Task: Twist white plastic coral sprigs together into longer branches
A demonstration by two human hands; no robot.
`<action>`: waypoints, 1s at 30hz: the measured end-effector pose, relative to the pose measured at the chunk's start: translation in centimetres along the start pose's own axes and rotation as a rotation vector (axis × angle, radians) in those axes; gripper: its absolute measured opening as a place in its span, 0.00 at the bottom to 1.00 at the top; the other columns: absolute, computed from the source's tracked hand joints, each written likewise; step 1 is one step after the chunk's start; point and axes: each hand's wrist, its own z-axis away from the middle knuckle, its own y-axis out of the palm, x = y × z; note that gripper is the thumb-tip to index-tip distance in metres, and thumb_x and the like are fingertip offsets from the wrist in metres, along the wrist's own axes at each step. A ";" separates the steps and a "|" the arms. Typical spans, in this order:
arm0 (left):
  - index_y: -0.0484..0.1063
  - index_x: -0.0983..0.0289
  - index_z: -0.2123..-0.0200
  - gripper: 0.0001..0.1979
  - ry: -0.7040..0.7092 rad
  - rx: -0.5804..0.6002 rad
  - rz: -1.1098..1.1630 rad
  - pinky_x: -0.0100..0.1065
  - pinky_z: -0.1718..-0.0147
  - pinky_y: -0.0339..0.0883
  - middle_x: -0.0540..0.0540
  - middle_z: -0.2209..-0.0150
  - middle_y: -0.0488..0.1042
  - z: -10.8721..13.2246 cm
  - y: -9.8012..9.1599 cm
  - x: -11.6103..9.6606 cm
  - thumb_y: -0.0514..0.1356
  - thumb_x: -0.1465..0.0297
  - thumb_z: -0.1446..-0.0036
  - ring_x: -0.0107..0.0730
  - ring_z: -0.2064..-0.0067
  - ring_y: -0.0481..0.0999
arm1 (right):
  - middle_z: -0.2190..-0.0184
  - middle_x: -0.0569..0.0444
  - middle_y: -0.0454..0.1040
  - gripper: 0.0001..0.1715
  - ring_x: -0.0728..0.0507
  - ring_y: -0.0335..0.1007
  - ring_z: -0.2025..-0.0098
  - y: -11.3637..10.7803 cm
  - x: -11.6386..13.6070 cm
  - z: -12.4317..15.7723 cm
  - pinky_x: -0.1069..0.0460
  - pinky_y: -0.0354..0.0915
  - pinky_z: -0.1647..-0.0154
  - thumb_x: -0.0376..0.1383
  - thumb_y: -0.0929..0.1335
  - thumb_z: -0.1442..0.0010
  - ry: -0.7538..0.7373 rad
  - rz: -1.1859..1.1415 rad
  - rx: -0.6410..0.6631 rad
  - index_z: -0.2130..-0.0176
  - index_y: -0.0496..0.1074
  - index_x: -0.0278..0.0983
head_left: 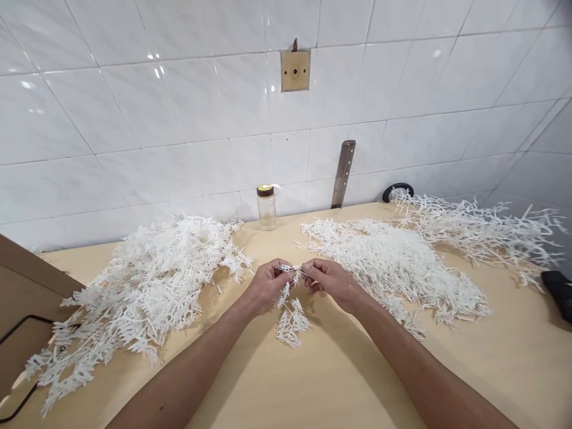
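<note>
My left hand (269,286) and my right hand (328,280) meet over the middle of the table, both with pinched fingers. Between them they grip a white branched plastic sprig (297,274), whose fine prongs stick out around the fingertips. More of the white pieces hang below my left fingers. Just under the hands, a small loose white sprig cluster (292,323) lies on the tabletop. To the left spreads a big heap of white sprigs (165,280), and to the right lies another pile of white sprigs (393,262).
A clear bottle with a dark lid (267,208) stands at the back, near a metal bracket (344,174) against the tiled wall. Longer white branches (478,229) lie at the back right, by a black curved handle (397,189). A black object (558,295) sits at the right edge, a brown panel (31,298) at the left.
</note>
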 end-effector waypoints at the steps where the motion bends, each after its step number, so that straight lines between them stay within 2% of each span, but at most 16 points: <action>1: 0.70 0.67 0.69 0.17 -0.001 -0.002 -0.007 0.29 0.72 0.59 0.50 0.77 0.72 0.0 0.0 0.0 0.70 0.61 0.54 0.26 0.73 0.69 | 0.75 0.55 0.71 0.22 0.49 0.67 0.75 0.0 0.0 0.0 0.54 0.63 0.74 0.52 0.70 0.44 -0.006 0.016 0.005 0.71 0.71 0.35; 5: 0.68 0.65 0.67 0.18 -0.024 -0.007 0.039 0.27 0.74 0.57 0.48 0.78 0.70 -0.1 0.0 0.2 0.69 0.59 0.54 0.25 0.75 0.67 | 0.75 0.56 0.71 0.21 0.49 0.68 0.74 0.0 0.0 0.0 0.53 0.66 0.71 0.51 0.72 0.45 -0.060 -0.001 0.024 0.70 0.72 0.35; 9: 0.68 0.65 0.70 0.18 -0.037 -0.048 0.084 0.27 0.74 0.59 0.49 0.77 0.71 -0.2 0.0 0.4 0.69 0.58 0.53 0.25 0.75 0.68 | 0.73 0.56 0.71 0.19 0.49 0.68 0.72 0.0 0.1 0.1 0.51 0.68 0.68 0.49 0.72 0.45 -0.132 0.020 0.046 0.68 0.73 0.35; 12: 0.69 0.66 0.71 0.20 -0.058 -0.068 0.048 0.27 0.76 0.58 0.50 0.77 0.70 -0.2 0.1 0.3 0.69 0.56 0.54 0.24 0.77 0.67 | 0.71 0.56 0.72 0.18 0.49 0.69 0.73 0.1 0.1 0.1 0.51 0.68 0.67 0.49 0.71 0.44 -0.175 0.035 0.049 0.66 0.74 0.35; 18: 0.71 0.67 0.75 0.23 -0.087 -0.014 -0.098 0.27 0.80 0.54 0.50 0.80 0.70 -0.2 -0.2 0.4 0.67 0.51 0.54 0.22 0.79 0.63 | 0.71 0.56 0.73 0.16 0.49 0.69 0.72 -0.2 0.0 0.1 0.51 0.68 0.66 0.47 0.72 0.43 -0.201 0.019 0.069 0.66 0.75 0.36; 22: 0.71 0.67 0.77 0.22 -0.105 -0.037 -0.116 0.27 0.80 0.55 0.50 0.80 0.69 -0.2 -0.4 0.3 0.67 0.52 0.55 0.22 0.80 0.63 | 0.70 0.55 0.74 0.17 0.49 0.70 0.72 -0.4 -0.1 0.1 0.51 0.69 0.67 0.47 0.72 0.45 -0.197 0.045 0.079 0.66 0.76 0.35; 30: 0.70 0.67 0.76 0.18 -0.099 -0.041 -0.068 0.27 0.79 0.56 0.50 0.81 0.68 -0.3 -0.4 0.5 0.67 0.57 0.52 0.25 0.78 0.66 | 0.66 0.53 0.74 0.19 0.48 0.72 0.72 -0.5 -0.3 0.0 0.49 0.71 0.67 0.45 0.72 0.45 -0.204 0.022 -0.041 0.59 0.73 0.35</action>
